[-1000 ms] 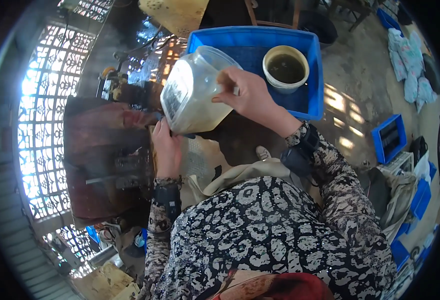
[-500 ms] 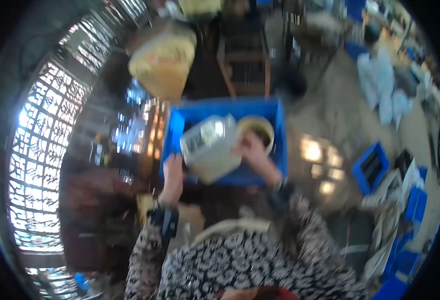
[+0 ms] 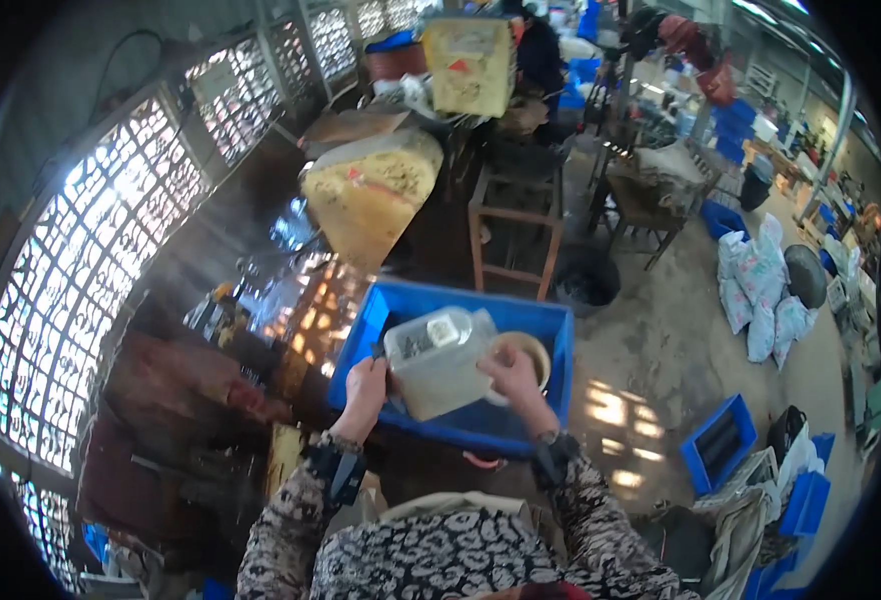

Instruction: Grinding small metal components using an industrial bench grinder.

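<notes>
A translucent, squarish plastic jar (image 3: 439, 362) with dark small parts showing near its top is held over a blue rectangular plastic crate (image 3: 416, 303). The left hand (image 3: 365, 388) grips the jar's left side and the right hand (image 3: 510, 377) clasps its right side. Just beside the jar, inside the crate, sits a round cream bowl (image 3: 536, 352). Another blue crate (image 3: 720, 440) lies on the concrete floor (image 3: 661, 330), well apart to the right.
</notes>
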{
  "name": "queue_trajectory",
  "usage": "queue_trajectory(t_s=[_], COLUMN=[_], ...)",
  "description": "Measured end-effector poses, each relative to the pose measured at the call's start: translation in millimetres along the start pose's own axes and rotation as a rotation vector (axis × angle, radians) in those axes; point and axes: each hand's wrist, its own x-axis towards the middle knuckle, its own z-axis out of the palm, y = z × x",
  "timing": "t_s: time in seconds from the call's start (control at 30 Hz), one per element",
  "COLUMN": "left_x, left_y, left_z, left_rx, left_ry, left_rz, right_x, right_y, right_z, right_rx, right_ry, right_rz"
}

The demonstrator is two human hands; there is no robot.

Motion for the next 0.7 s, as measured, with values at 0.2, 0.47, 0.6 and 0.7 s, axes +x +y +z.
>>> queue_trajectory(t_s=[0.2, 0.47, 0.6, 0.7], left_x=[-52.9, -187.1, -290.9, -350.7], left_y=[27.8, 23.8, 16.5, 26.1], left_z=[-54.9, -169.1, -235.3, -245.1], left_rx=[-0.106, -0.019, -0.029, -0.051], left_ry=[-0.134, 0.291, 0.64, 0.815], left_rz=[0.158, 0.096, 0.088, 0.059], right_x=[-18.4, -30.5, -78.3, -105.2], right_y=[-101.1, -136.6, -156.1, -191.1], right_z=[61.4, 178.6, 265.7, 299.5], right_rx=[-0.939, -0.823, -0.707, -0.491], right_ry=[0.038, -0.228, -0.574, -0.844], right_rz=[-0.758, -1.192, -1.211, -1.217])
